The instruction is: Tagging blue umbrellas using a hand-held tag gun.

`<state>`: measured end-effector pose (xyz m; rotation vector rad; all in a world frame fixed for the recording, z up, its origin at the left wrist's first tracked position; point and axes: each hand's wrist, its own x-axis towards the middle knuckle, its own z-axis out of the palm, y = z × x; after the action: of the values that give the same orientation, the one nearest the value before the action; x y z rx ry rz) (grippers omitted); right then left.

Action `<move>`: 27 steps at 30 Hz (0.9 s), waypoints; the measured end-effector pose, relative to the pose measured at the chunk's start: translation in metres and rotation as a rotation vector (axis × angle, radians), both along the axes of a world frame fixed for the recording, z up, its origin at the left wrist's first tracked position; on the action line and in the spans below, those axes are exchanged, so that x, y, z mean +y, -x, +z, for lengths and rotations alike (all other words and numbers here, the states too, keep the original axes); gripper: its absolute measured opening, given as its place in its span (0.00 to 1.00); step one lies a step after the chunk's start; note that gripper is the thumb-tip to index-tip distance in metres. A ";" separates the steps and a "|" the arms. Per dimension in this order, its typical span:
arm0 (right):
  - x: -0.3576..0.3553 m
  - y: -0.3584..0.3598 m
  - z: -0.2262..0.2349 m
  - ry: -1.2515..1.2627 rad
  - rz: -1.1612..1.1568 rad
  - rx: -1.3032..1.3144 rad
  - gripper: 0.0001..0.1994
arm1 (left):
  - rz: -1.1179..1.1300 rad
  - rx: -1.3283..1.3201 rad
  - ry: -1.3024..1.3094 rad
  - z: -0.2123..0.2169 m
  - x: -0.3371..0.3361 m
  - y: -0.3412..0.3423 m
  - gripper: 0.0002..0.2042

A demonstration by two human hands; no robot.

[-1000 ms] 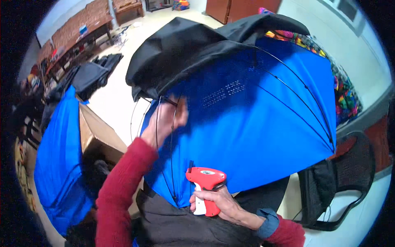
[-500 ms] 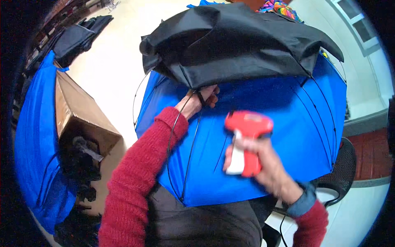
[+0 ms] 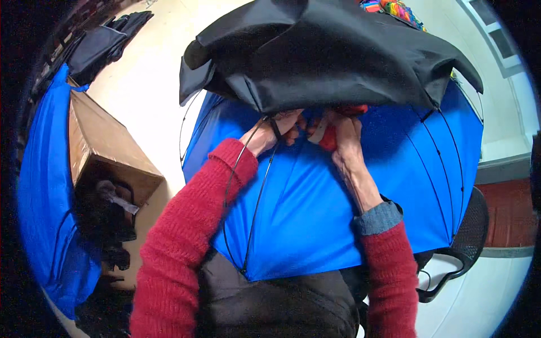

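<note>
An umbrella with a black canopy layer and a blue canopy layer lies across my lap and the table, thin black ribs showing along both sides. My left hand reaches under the black layer's edge beside a rib, its fingers curled; what they hold is hidden. Close beside it, my right hand is closed around a red and white tagging gun. The gun's front end disappears beneath the black fabric.
On the left, a cardboard box with dark items inside stands by another blue umbrella canopy. Black folded fabric lies on the pale table at far left. A rainbow-coloured bundle is at the back; a black chair is at right.
My right hand has carried the tagging gun up and forward, from above the blue fabric to the black layer's edge beside my left hand. The left hand stays nearly in place.
</note>
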<state>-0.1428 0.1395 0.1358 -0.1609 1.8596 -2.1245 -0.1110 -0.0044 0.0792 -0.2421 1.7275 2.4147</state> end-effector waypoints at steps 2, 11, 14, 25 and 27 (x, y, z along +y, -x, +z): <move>-0.001 -0.002 -0.001 -0.011 -0.003 -0.026 0.07 | -0.006 -0.020 -0.009 -0.004 0.003 0.002 0.19; 0.000 -0.035 0.007 0.056 -0.004 -0.207 0.10 | -0.005 -0.030 -0.024 -0.011 0.001 0.003 0.19; 0.005 -0.034 -0.001 0.139 0.030 -0.280 0.12 | -0.089 -0.002 0.090 -0.011 -0.003 0.000 0.19; 0.008 -0.023 -0.031 0.465 0.185 -0.456 0.13 | -0.124 -0.060 -0.018 -0.004 -0.003 -0.012 0.17; 0.007 -0.024 -0.031 0.494 0.154 -0.460 0.12 | -0.124 -0.055 -0.002 0.000 -0.002 -0.013 0.17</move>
<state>-0.1185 0.1463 0.1044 0.0719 1.0226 -2.2332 -0.0981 -0.0065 0.0794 -0.1926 1.6656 2.2998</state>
